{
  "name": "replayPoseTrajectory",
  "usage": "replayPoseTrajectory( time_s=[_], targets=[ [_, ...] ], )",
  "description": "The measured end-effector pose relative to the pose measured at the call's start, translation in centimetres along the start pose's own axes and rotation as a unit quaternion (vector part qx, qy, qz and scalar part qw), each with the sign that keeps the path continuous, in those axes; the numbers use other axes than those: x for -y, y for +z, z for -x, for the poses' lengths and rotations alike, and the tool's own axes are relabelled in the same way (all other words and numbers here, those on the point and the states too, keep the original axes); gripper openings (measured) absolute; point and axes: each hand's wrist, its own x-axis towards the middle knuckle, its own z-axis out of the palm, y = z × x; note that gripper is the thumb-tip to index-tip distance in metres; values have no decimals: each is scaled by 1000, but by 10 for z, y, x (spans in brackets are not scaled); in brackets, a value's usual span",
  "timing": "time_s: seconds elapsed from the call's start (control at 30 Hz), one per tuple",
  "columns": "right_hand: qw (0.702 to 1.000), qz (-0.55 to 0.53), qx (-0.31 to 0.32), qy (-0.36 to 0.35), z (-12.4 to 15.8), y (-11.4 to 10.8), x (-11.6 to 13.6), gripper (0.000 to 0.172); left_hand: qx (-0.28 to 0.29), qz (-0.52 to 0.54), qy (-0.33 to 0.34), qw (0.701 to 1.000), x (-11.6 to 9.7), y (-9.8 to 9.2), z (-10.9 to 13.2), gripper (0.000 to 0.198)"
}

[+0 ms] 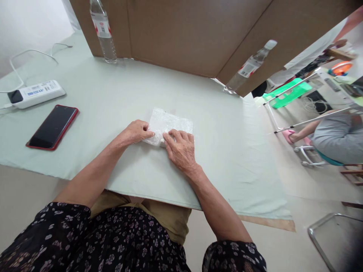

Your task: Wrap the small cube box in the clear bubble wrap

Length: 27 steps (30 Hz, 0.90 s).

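Note:
A small piece of clear bubble wrap [171,120] lies on the pale green tablecloth in front of me; I cannot make out whether anything is inside it. My left hand [136,131] is closed on its left edge, with the thumb on top and the fingers curled at the side. Over the near right part rests my right hand [181,149], its fingers bent and pressing on the wrap, the thumb by the near edge. The palm side of the right hand is hidden.
A phone [53,126] in a red case and a white power strip [38,93] with cables lie at left. Two water bottles [104,34] [251,68] stand against a brown cardboard panel [181,37] at the back. Another person [340,136] sits at far right.

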Motion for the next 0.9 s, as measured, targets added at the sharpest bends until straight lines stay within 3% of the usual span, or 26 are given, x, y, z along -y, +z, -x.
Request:
replayPoseTrajectory(
  time_s=[0.23,0.47,0.6,0.77,0.9],
  targets=[
    [1000,-2,10,-2,0,0,0,27,32,105,-34,993,-2,9,0,16],
    [1000,8,12,-8,-1,-2,0,26,-20,160,2,987,-7,24,2,13],
    [1000,-9,21,4,-1,-1,2,30,-1,130,12,991,-24,24,5,13],
    [998,-52,-11,36,0,3,2,35,51,35,22,998,-42,15,0,3],
    [997,-63,-11,41,0,2,2,34,22,10,48,999,-44,17,-5,4]
  ],
)
